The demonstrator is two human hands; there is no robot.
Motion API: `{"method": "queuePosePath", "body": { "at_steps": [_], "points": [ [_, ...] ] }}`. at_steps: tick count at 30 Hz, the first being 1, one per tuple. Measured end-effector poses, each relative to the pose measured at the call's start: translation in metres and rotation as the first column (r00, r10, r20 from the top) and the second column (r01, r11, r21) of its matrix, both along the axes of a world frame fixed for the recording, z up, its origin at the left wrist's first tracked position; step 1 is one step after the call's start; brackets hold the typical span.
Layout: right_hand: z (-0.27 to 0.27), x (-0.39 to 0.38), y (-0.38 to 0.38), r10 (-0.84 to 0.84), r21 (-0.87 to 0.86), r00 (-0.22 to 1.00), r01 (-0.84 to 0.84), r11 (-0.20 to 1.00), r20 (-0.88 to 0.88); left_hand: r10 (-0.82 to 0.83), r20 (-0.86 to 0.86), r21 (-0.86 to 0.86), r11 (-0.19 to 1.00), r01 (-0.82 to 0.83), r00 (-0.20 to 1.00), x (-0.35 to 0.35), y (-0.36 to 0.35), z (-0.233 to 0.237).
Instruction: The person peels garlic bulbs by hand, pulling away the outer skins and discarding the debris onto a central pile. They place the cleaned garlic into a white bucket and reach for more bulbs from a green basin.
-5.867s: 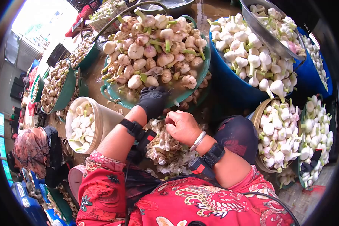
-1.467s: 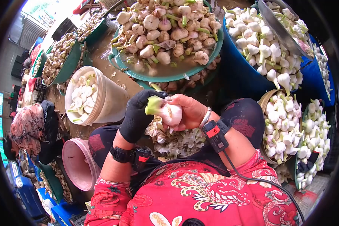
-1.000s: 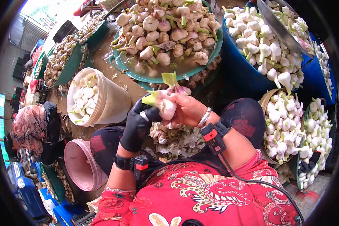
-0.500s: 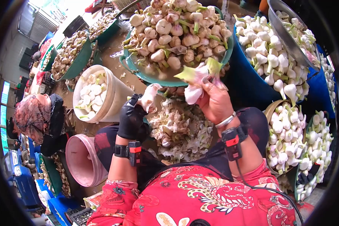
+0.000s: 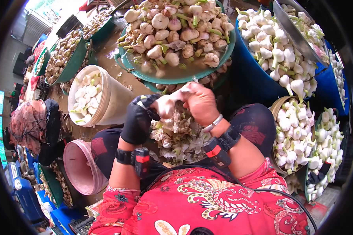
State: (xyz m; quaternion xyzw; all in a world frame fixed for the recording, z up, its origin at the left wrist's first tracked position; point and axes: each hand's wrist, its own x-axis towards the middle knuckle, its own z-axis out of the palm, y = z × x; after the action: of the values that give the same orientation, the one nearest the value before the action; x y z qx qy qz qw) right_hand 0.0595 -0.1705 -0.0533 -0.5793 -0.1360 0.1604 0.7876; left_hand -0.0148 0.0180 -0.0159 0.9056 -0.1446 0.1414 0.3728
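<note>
A garlic bulb [image 5: 165, 105] is held in my left hand [image 5: 138, 120], which wears a black glove. My bare right hand [image 5: 201, 102] is closed on pale skin at the bulb's stem end, just right of the left hand. Beneath both hands lies a heap of loose garlic peelings [image 5: 180, 139]. Beyond them stands a green basin [image 5: 227, 53] with murky water and a mound of unpeeled garlic [image 5: 172, 35].
On the left are a white bucket [image 5: 115, 98] of cleaned bulbs and a pink bucket [image 5: 80, 168]. A blue tub [image 5: 249, 62] and a basket [image 5: 276, 145] of white garlic stand right. A co-worker [image 5: 29, 125] in a patterned head covering sits left.
My right hand has moved left to the bulb in my left hand. The large peeled-off leaves it held are no longer in it. The view has shifted slightly.
</note>
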Motion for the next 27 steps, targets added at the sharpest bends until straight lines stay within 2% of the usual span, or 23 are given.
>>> {"method": "queuePosePath", "body": {
  "at_steps": [1,2,3,5,7,8,9,10,11,13,14,15,17,18,19,20,21,23,25,27],
  "points": [
    [0.011,0.003,-0.004,-0.048,0.022,0.995,0.05,0.998,-0.088,0.011,0.005,0.002,1.0,-0.011,1.0,-0.002,0.004,-0.012],
    [0.023,0.005,-0.008,-0.112,0.062,0.984,0.122,0.991,-0.141,0.107,-0.309,-0.541,0.797,-0.268,0.945,-0.005,0.007,-0.019],
    [0.022,0.01,-0.012,-0.173,0.143,0.957,0.21,0.967,-0.234,-0.013,-0.587,-0.777,0.289,-0.559,0.809,-0.008,0.011,-0.023],
    [0.012,0.025,-0.024,-0.298,0.169,0.905,0.358,0.918,-0.303,0.029,-0.568,-0.772,0.329,-0.544,0.823,-0.014,0.009,-0.021],
    [0.015,0.035,-0.029,-0.375,0.105,0.878,0.421,0.901,-0.296,0.048,-0.506,-0.765,0.437,-0.473,0.861,-0.016,0.011,-0.019],
    [0.019,0.033,-0.025,-0.299,-0.041,0.932,0.297,0.954,-0.205,0.047,-0.502,-0.764,0.443,-0.468,0.864,-0.016,0.007,-0.014],
    [0.023,0.021,-0.025,-0.136,-0.204,0.954,0.082,0.975,-0.268,0.129,-0.46,-0.647,0.629,-0.431,0.878,-0.018,0.0,-0.009],
    [0.017,0.017,-0.024,0.153,-0.167,0.986,-0.161,0.973,-0.061,0.203,-0.399,-0.489,0.778,-0.395,0.894,-0.02,-0.007,-0.004],
    [0.008,0.015,-0.019,0.429,-0.178,0.889,-0.402,0.898,0.161,0.105,-0.365,-0.572,0.759,-0.311,0.925,-0.016,-0.004,-0.012],
    [-0.009,0.0,-0.007,0.562,-0.449,0.827,-0.496,0.743,0.017,0.072,-0.172,-0.264,0.958,-0.117,0.982,-0.02,0.007,-0.018],
    [0.001,-0.001,-0.007,0.522,-0.482,0.853,-0.447,0.753,0.024,0.073,-0.263,-0.393,0.903,-0.175,0.962,-0.024,0.005,-0.003],
    [-0.024,0.002,-0.004,0.44,-0.524,0.898,-0.385,0.759,-0.022,0.093,-0.256,-0.381,0.905,-0.189,0.962,-0.025,0.02,0.005],
    [-0.005,0.007,-0.01,0.319,-0.605,0.935,-0.345,0.717,-0.155,0.328,-0.287,-0.556,0.708,-0.435,0.9,-0.024,0.07,0.026],
    [-0.007,0.009,-0.009,0.316,-0.606,0.937,-0.339,0.719,-0.15,0.428,-0.262,-0.551,0.669,-0.498,0.865,-0.025,0.098,0.037],
    [-0.014,0.009,-0.009,0.301,-0.618,0.952,-0.269,0.738,-0.055,0.521,-0.237,-0.549,0.625,-0.556,0.82,-0.029,0.127,0.047],
    [-0.02,0.01,-0.009,0.279,-0.624,0.959,-0.194,0.757,0.04,0.604,-0.123,-0.339,0.72,-0.606,0.787,-0.034,0.16,0.047],
    [-0.024,0.009,-0.006,0.274,-0.568,0.962,-0.22,0.793,0.01,0.649,0.013,-0.115,0.757,-0.643,0.761,-0.031,0.179,0.042],
    [-0.018,0.006,-0.001,0.243,-0.501,0.97,-0.208,0.84,0.005,0.654,-0.217,-0.201,0.696,-0.689,0.725,-0.023,0.158,0.064],
    [-0.014,0.008,0.001,0.254,-0.5,0.967,-0.222,0.837,-0.004,0.48,-0.245,-0.225,0.817,-0.531,0.842,0.0,0.116,0.069],
    [-0.016,0.011,0.001,0.205,-0.451,0.978,-0.204,0.869,-0.047,0.353,-0.207,-0.008,0.932,-0.362,0.912,0.036,0.086,0.046]
  ]
}}
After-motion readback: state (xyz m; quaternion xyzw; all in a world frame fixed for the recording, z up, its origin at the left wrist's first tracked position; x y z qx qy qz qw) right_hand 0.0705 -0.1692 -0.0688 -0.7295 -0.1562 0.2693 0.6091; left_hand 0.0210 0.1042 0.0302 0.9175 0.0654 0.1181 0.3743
